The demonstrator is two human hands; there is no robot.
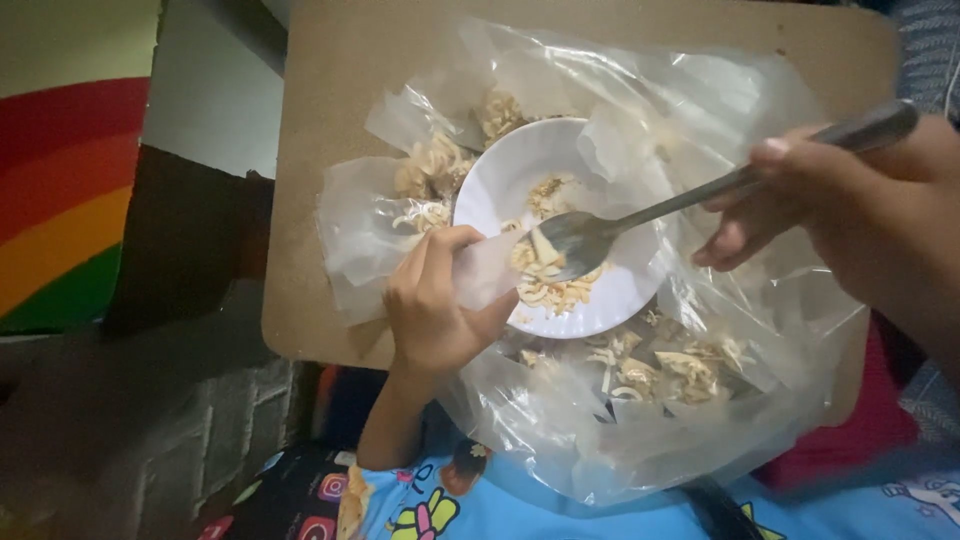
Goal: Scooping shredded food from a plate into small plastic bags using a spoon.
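Note:
A white plate (520, 175) with bits of noodles (550, 285) sits on a spread-out clear plastic bag (700, 90) over a brown board (330, 90). My left hand (430, 310) reaches up from below and pinches a flap of translucent wrap (482, 272) at the plate's left rim. From the right, my right hand (850, 210) holds a metal spoon (640, 215) by its handle. The spoon's bowl rests among the noodles in the middle of the plate. More noodles lie on the plastic beyond the plate at the upper left (435, 165) and lower right (660, 370).
The board's rounded edge (275, 330) ends just left of my left hand. A rainbow-coloured surface (60, 200) and a grey brick-patterned surface (200, 440) lie to the left. Blue cartoon-print cloth (480, 510) fills the bottom. Red fabric (880, 420) shows at the lower right.

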